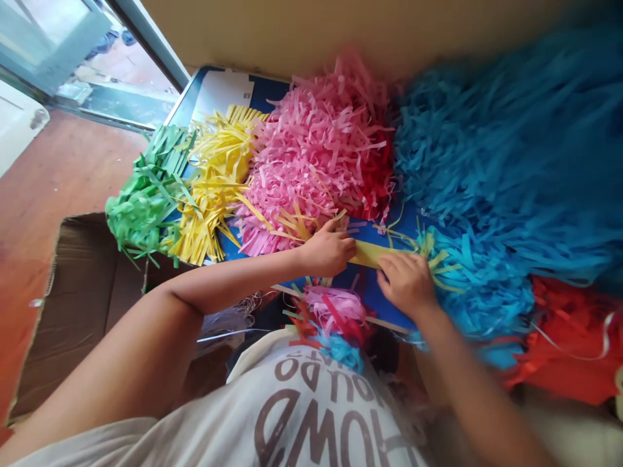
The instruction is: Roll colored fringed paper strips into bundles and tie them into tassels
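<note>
A strip of yellow tissue paper (366,253) with fringed ends stretches between my two hands over the blue tabletop (384,301). My left hand (329,249) is closed around its left part, and cut yellow fringe sticks out beyond the fingers. On the right part, my right hand (407,280) has its fingers closed over the paper, with more fringe spreading past it to the right. Just behind my left hand lies a heap of pink fringed paper (311,155). Light blue fringed paper (487,285) lies beside my right hand.
Yellow fringe bundles (219,175) and green fringe bundles (150,188) lie at the table's left. A large blue heap (511,155) fills the right, with red paper (574,344) in front. A cardboard box (82,311) stands at lower left. Mixed scraps (335,311) lie near my shirt.
</note>
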Available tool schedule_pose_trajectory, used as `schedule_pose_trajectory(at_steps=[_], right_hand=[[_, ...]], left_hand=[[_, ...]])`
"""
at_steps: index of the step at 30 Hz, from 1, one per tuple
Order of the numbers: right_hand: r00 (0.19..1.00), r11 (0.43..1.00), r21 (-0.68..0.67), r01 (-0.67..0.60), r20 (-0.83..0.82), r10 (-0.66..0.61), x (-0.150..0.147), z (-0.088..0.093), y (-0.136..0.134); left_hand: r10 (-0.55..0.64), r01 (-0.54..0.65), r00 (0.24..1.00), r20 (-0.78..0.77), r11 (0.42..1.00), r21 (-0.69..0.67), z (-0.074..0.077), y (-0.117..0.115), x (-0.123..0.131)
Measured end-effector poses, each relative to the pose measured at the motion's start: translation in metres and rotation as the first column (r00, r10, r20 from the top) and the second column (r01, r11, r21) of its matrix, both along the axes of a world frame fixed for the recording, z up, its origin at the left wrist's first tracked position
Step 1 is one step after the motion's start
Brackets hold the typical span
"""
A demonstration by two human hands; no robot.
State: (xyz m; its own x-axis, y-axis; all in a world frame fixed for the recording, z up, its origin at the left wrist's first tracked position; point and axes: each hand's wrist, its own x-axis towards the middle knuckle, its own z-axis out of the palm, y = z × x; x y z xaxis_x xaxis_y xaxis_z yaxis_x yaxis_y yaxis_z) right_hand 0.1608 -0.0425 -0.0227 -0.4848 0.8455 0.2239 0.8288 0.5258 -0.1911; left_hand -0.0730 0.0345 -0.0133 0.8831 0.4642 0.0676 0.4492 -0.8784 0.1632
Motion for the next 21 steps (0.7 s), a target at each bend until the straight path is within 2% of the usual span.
schedule_pose_trajectory(at_steps=[4,8,15,21], right_hand=[[0.988,0.993,-0.021,0.116,-0.098,-0.118,0.007,-0.008,0.012],[0.964,0.978,-0.018,0.209,-0.162,-0.209,0.005,-0.006,0.015],[0.989,0.994,0.012,0.105,-0.102,-0.103,0.001,-0.005,0.017],[0.962,0.992,-0.027,0.123,-0.242,-0.126,0.009,-0.013,0.026]], left_hand=[[0.072,-0.072,0.997,-0.017,0.997,0.01,-0.001,-0.005,0.002],[0.146,-0.146,0.989,0.006,0.989,0.03,-0.005,-0.006,0.005],[0.201,-0.2,0.978,0.058,0.98,-0.014,-0.01,-0.001,-0.002],[0.201,-0.193,0.978,0.059,0.974,-0.118,0.004,0.002,-0.006]])
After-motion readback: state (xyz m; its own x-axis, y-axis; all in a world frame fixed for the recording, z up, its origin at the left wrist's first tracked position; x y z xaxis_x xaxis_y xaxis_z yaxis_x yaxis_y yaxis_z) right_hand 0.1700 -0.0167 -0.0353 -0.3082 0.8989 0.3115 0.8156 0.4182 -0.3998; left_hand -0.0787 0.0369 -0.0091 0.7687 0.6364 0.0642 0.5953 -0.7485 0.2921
